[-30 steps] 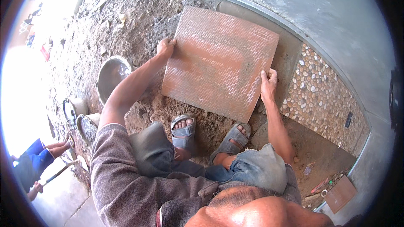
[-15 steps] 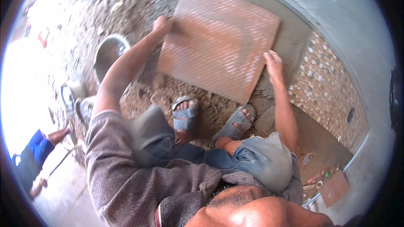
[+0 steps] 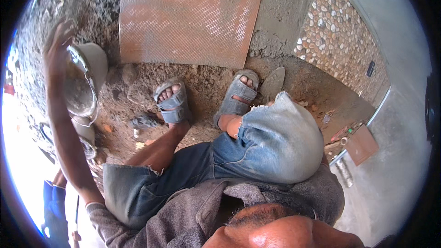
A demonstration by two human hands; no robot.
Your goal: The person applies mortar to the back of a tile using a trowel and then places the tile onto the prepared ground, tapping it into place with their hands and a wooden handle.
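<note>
My left hand (image 3: 59,45) is raised at the left, beside a bucket (image 3: 96,62). Its fingers are apart, somewhat blurred, and nothing shows in them. At the top, a large reddish-brown tile (image 3: 183,22) lies face flat against the wet grey mortar (image 3: 285,6), with a pale cross-hatched pattern over it. Neither hand touches the tile. Behind my raised right knee my right hand is hidden, with only a sliver of that arm showing. A trowel blade (image 3: 273,82) lies on the soil near my right sandal, its handle out of sight behind the knee.
A pebbled panel (image 3: 337,27) borders the mortar on the right, with smooth grey floor (image 3: 395,124) beyond. A smaller brown tile piece (image 3: 362,145) lies at lower right. Loose soil (image 3: 121,98) surrounds my sandals. At the far left, another person's blue clothing (image 3: 55,206) shows.
Both hands have left the tile's edges. My left hand has moved left to beside the bucket, and the right has dropped out of sight behind my knee. The whole view has shifted.
</note>
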